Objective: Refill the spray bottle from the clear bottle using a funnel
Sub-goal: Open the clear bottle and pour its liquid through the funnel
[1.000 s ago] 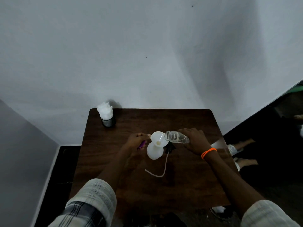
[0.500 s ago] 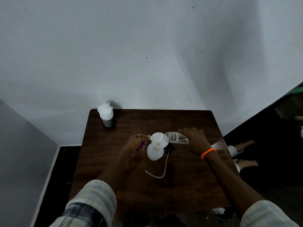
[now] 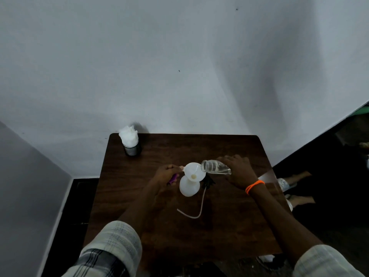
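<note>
A plain room, likely in a home: a small dark wooden table stands in a corner against bare white walls, a black mesh cup stuffed with white tissue sits on it, and a dark floor lies alongside

So from my feed: the white plastic funnel sits in the white plastic spray bottle mid-table on the dark wooden table. The clear plastic bottle lies tipped at the funnel's right rim. The black spray head with its tube is just right of the bottle, and the black cup stuffed with white tissue is at the far-left corner.
</note>
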`<state>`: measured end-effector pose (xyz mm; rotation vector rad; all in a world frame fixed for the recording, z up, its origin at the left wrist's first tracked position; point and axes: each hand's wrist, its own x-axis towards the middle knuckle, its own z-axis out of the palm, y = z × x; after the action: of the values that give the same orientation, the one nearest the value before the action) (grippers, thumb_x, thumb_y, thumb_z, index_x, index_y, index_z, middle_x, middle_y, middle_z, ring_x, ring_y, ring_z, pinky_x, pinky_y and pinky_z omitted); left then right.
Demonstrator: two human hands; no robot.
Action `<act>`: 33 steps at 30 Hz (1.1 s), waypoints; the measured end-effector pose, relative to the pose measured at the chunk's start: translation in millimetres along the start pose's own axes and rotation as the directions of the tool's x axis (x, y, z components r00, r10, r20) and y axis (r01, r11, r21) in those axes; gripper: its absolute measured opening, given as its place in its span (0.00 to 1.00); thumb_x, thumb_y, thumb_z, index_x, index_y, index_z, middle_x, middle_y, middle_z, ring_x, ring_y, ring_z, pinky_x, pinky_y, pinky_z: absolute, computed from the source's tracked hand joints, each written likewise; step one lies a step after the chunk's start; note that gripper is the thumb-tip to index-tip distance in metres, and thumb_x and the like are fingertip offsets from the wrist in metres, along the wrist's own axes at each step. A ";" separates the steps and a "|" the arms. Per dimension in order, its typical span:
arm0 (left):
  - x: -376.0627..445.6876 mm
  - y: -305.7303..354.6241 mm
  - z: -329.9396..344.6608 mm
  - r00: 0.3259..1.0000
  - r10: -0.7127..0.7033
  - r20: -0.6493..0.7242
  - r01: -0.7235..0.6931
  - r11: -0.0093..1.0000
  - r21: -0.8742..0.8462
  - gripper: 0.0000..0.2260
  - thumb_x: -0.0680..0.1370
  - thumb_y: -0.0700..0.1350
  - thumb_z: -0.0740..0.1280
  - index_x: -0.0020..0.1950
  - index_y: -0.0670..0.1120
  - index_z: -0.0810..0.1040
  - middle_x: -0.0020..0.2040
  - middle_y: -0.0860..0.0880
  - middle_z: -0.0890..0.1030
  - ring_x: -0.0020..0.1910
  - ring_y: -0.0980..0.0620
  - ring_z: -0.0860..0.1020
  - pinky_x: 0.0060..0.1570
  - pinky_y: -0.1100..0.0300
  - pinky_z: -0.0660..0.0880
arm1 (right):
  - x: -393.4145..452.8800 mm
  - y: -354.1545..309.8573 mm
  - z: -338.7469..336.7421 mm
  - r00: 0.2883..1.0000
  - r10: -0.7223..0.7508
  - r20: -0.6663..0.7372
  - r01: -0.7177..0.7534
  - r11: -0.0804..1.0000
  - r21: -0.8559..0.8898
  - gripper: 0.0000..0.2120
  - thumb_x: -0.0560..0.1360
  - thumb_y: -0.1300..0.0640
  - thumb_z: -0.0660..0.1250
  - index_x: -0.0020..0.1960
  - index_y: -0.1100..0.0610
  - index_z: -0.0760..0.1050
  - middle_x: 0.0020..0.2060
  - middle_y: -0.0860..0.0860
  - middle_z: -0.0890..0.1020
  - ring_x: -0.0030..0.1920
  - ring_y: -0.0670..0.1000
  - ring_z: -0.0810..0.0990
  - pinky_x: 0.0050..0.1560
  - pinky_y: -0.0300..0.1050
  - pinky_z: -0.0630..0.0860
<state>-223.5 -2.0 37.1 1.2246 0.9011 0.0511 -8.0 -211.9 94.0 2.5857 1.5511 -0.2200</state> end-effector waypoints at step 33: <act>7.1 -2.6 -3.6 1.000 -0.014 -0.009 0.014 1.000 -0.007 0.04 0.78 0.44 0.70 0.49 0.43 0.83 0.39 0.43 0.79 0.30 0.51 0.75 0.24 0.61 0.72 | -3.3 -2.8 -14.0 1.000 0.004 0.031 -0.001 0.996 -0.084 0.37 0.57 0.53 0.78 0.66 0.45 0.77 0.57 0.49 0.83 0.50 0.57 0.80 0.45 0.52 0.69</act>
<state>-222.1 3.3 30.8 1.2125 0.9170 0.0482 -11.1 -210.9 108.3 2.5079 1.5128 -0.1891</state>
